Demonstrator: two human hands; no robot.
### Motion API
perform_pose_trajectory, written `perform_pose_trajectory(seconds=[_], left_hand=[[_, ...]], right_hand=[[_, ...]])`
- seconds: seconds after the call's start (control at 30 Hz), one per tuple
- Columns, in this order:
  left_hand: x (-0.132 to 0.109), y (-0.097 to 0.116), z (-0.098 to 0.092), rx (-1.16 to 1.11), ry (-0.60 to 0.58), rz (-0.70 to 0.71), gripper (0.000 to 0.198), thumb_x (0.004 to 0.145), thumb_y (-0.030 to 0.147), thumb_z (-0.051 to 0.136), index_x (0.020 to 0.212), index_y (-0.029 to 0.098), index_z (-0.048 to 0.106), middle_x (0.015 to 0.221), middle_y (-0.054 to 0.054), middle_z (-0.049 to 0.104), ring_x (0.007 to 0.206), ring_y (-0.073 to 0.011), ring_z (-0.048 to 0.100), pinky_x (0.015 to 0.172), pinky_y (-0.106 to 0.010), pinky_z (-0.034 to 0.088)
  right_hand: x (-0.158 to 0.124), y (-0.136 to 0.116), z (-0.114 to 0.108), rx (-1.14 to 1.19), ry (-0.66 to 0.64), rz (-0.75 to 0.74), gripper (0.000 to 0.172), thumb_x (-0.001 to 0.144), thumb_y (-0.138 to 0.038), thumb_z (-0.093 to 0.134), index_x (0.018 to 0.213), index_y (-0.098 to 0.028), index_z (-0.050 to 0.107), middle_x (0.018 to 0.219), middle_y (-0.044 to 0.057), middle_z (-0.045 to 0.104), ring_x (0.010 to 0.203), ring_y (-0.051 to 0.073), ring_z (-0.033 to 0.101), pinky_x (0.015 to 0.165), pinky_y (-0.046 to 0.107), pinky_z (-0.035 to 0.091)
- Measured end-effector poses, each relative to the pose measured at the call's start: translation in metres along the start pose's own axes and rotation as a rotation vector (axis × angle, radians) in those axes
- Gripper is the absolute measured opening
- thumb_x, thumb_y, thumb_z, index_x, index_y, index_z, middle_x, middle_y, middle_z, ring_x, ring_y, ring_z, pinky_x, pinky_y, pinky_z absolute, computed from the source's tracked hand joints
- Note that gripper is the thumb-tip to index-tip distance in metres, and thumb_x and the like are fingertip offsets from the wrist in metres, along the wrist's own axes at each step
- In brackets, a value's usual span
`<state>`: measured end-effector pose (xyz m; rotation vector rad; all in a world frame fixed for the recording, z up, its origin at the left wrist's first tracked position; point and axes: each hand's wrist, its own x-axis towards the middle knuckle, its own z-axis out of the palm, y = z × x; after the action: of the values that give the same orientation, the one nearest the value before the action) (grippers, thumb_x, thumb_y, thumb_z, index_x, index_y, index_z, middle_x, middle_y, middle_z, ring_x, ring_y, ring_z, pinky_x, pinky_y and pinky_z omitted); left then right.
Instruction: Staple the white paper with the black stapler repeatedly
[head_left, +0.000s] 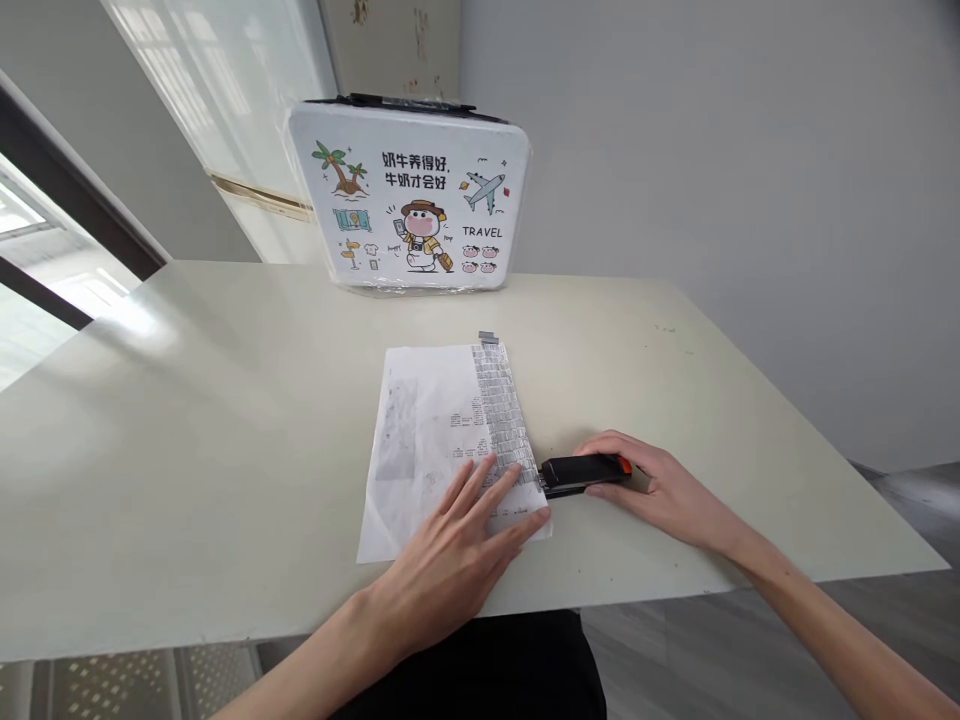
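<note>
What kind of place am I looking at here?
Probably a room at home or a small office: there's a pale table, a white case with cartoon travel pictures, and a black stapler in the person's right hand.

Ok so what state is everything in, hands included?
Paper: lying flat, silvery rows along its right side
Stapler: held, nose at the paper's right edge
Left hand: spread over the paper
Right hand: closed around the stapler
Case: standing upright, in clear plastic
Grey strip: at the paper's far edge

Pale table, white illustrated case standing on it, printed paper, small gray strip
</note>
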<state>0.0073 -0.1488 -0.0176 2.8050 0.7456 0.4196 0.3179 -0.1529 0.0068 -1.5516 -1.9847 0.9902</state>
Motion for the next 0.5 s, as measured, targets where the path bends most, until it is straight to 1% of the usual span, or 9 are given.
perform_pose_trajectory(seconds=[0.1, 0.17, 0.27, 0.37, 0.43, 0.5], left_hand=[[0.002, 0.000, 0.000, 0.000, -0.006, -0.008, 0.053, 0.107, 0.016, 0.052, 0.157, 0.029, 0.047, 0.173, -0.010, 0.028, 0.160, -0.0382, 0.015, 0.128, -0.063, 0.028], [0.002, 0.001, 0.001, -0.002, -0.003, -0.013, 0.051, 0.108, 0.018, 0.051, 0.157, 0.029, 0.047, 0.173, -0.010, 0.028, 0.160, -0.0380, 0.015, 0.128, -0.064, 0.028], [0.002, 0.001, 0.002, -0.012, 0.008, -0.021, 0.050, 0.108, 0.019, 0.051, 0.156, 0.029, 0.048, 0.174, -0.009, 0.026, 0.161, -0.0372, 0.014, 0.128, -0.063, 0.028], [0.002, 0.002, 0.003, -0.009, 0.010, -0.022, 0.049, 0.108, 0.020, 0.051, 0.156, 0.029, 0.048, 0.174, -0.009, 0.024, 0.161, -0.0362, 0.013, 0.128, -0.062, 0.027], [0.003, 0.002, 0.004, -0.002, 0.009, -0.024, 0.048, 0.109, 0.020, 0.051, 0.156, 0.029, 0.048, 0.174, -0.009, 0.024, 0.161, -0.0361, 0.011, 0.129, -0.063, 0.027], [0.003, 0.002, 0.006, 0.004, 0.012, -0.029, 0.048, 0.109, 0.021, 0.050, 0.157, 0.029, 0.048, 0.175, -0.010, 0.023, 0.161, -0.0364, 0.010, 0.129, -0.063, 0.026]], right_hand=[[0.000, -0.004, -0.005, -0.009, -0.042, 0.033, 0.035, 0.099, -0.058, 0.062, 0.122, -0.033, 0.065, 0.127, 0.005, 0.071, 0.107, 0.027, 0.066, 0.090, 0.039, 0.054], [0.003, -0.008, -0.008, 0.015, -0.058, 0.054, 0.040, 0.099, -0.060, 0.061, 0.129, -0.034, 0.063, 0.134, 0.005, 0.070, 0.119, 0.028, 0.065, 0.100, 0.041, 0.053], [0.015, -0.018, -0.009, 0.052, -0.005, 0.094, 0.046, 0.102, -0.064, 0.050, 0.133, -0.033, 0.062, 0.143, 0.006, 0.066, 0.134, 0.029, 0.059, 0.114, 0.045, 0.046], [0.032, -0.034, -0.002, 0.009, 0.040, 0.123, 0.055, 0.105, -0.068, 0.035, 0.137, -0.033, 0.062, 0.151, 0.005, 0.061, 0.143, 0.030, 0.053, 0.122, 0.049, 0.039], [0.043, -0.045, 0.004, -0.033, 0.027, 0.132, 0.061, 0.105, -0.070, 0.029, 0.144, -0.033, 0.058, 0.157, 0.003, 0.056, 0.148, 0.030, 0.047, 0.124, 0.050, 0.035], [0.051, -0.055, 0.011, -0.069, -0.006, 0.138, 0.066, 0.104, -0.073, 0.024, 0.149, -0.034, 0.054, 0.161, 0.002, 0.052, 0.152, 0.031, 0.043, 0.125, 0.051, 0.034]])
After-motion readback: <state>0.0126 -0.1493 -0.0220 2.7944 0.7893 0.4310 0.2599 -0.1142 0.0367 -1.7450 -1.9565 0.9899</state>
